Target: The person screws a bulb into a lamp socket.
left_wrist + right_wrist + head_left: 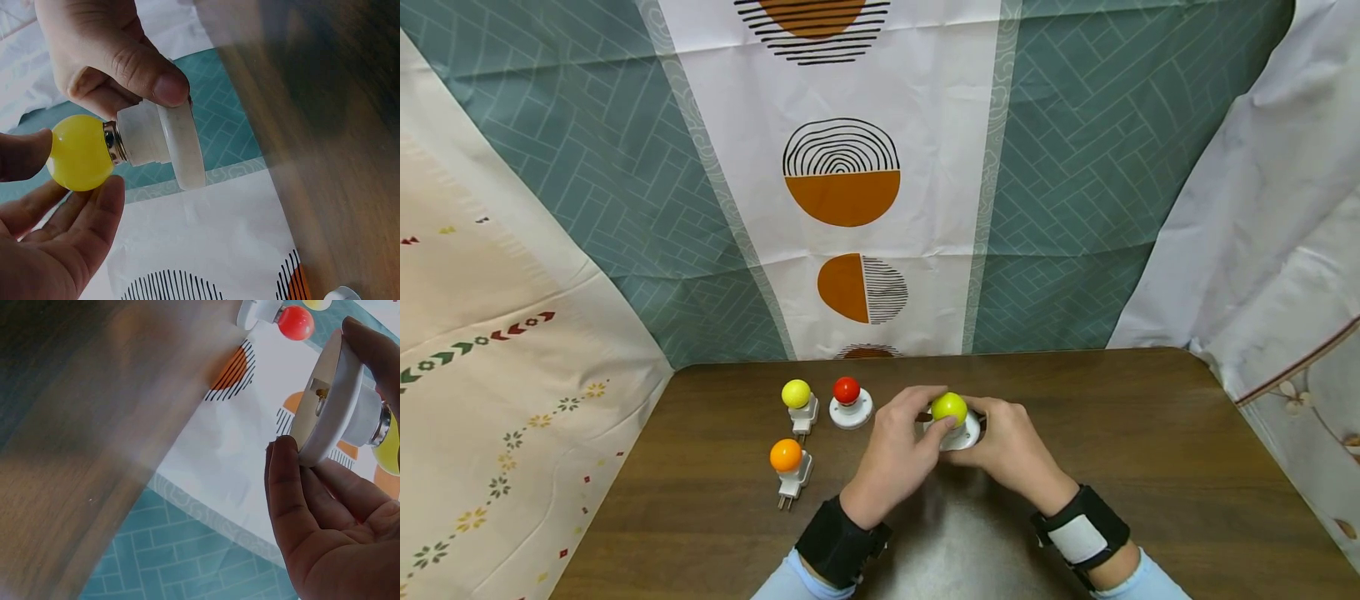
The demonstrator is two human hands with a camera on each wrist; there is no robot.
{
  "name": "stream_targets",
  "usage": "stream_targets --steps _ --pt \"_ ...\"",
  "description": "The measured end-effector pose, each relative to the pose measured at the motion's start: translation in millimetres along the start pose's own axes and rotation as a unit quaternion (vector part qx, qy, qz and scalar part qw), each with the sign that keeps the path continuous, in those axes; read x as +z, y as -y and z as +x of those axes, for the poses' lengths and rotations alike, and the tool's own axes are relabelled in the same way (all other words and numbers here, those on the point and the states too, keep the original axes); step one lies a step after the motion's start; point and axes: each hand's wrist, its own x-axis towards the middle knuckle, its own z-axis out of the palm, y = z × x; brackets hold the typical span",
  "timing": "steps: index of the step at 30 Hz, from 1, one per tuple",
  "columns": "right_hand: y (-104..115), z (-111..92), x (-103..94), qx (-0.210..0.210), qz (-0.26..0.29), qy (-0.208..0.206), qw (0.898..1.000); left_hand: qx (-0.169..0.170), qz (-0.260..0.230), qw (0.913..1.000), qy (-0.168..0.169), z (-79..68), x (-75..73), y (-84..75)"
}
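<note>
Between both hands is a yellow-green light bulb (950,407) whose metal screw base shows at the mouth of a round white lamp socket (185,147). My left hand (901,442) pinches the bulb between thumb and fingers, as the left wrist view also shows. With its thumb and fingers, my right hand (1011,442) grips the socket by its wide round base. The right wrist view shows the hollow underside of the lamp socket (337,406), with a small brass-coloured part inside. Both are held up off the table.
Left of the hands, a red bulb (846,391) stands in a round white socket on the brown table (715,533). Farther left are a yellow bulb (796,394) and an orange bulb (786,456), each in a white plug adapter. Patterned cloth (1060,208) hangs behind the table.
</note>
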Motion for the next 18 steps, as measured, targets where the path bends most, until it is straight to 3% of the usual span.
stream_targets --steps 5,13,18 --pt "0.6 -0.7 0.7 0.002 0.000 0.003 1.000 0.001 0.001 1.0000 0.010 -1.5 0.0 1.4" --pt "2.0 0.0 2.1 0.008 -0.007 0.000 1.000 -0.044 0.020 0.9978 -0.045 -1.9 4.3 -0.9" --pt "1.4 0.7 2.7 0.006 -0.005 -0.002 1.000 -0.046 0.021 0.9976 -0.048 -1.7 5.7 -0.2"
